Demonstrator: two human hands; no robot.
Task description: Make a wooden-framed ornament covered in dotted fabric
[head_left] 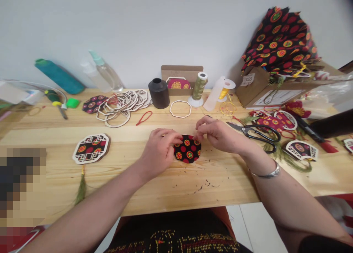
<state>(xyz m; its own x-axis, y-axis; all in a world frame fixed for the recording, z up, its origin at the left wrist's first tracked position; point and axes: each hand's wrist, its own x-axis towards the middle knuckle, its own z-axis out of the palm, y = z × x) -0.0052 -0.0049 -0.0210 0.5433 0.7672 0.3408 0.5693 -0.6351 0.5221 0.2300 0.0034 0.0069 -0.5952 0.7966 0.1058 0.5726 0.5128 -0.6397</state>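
Note:
A small fabric-covered piece (188, 150), black with red and yellow dots, lies flat on the wooden table (171, 190) in front of me. My left hand (160, 150) rests on its left edge with fingers curled and pressing it. My right hand (217, 133) pinches its upper right edge between thumb and fingers. A silver bracelet (268, 173) sits on my right wrist.
Black scissors (257, 133) lie right of my right hand. A finished ornament with a white fretwork frame and green tassel (91, 148) lies at left. Loose white frames (124, 104), thread spools (199, 87), a black cone (159, 93), spray bottles (106, 73) and a box of patterned fabric (281, 43) line the back.

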